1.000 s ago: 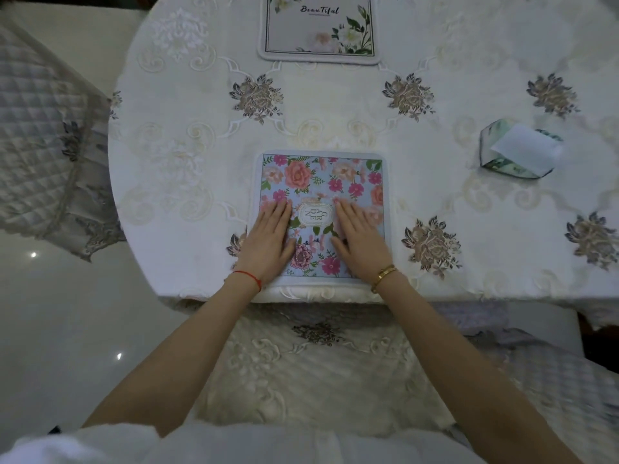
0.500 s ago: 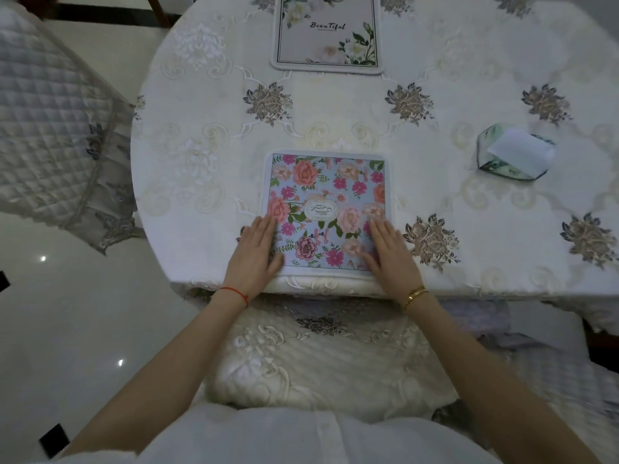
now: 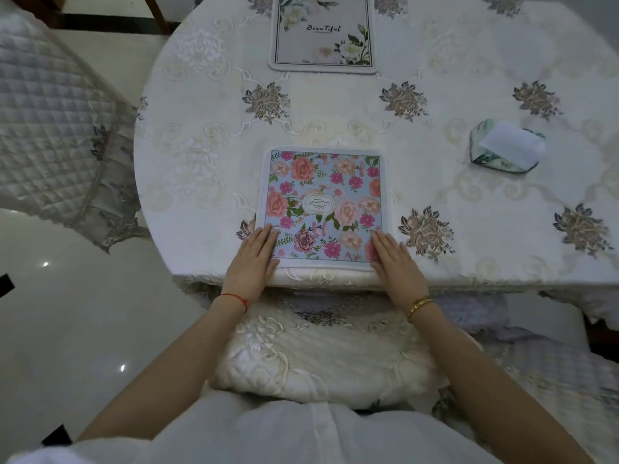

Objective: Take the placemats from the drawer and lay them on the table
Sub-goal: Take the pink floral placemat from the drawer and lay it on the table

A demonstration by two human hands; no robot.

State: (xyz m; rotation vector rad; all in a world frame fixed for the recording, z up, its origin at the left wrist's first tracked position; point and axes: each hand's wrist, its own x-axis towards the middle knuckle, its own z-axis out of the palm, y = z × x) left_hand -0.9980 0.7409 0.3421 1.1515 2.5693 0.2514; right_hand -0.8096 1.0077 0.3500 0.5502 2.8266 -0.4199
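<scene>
A blue placemat with pink and orange flowers [image 3: 323, 195] lies flat at the near edge of the round table [image 3: 207, 162], which is covered by a white embroidered cloth. My left hand [image 3: 253, 262] rests palm down on the mat's near left corner, fingers together and flat. My right hand [image 3: 395, 262] lies the same way on the near right corner. Neither hand grips anything. A second placemat, white with pale flowers and the word "Beautiful" [image 3: 323, 35], lies at the far side of the table.
A green-patterned tissue box [image 3: 505, 150] with a white tissue sticking out stands at the right of the table. A cushioned chair [image 3: 321, 356] is tucked under the near edge, in front of me. Another quilted chair [image 3: 57, 128] stands at the left, on the glossy floor.
Both hands have slid outward and toward me, from the middle of the floral placemat to its two near corners. The placemat itself has stayed in place.
</scene>
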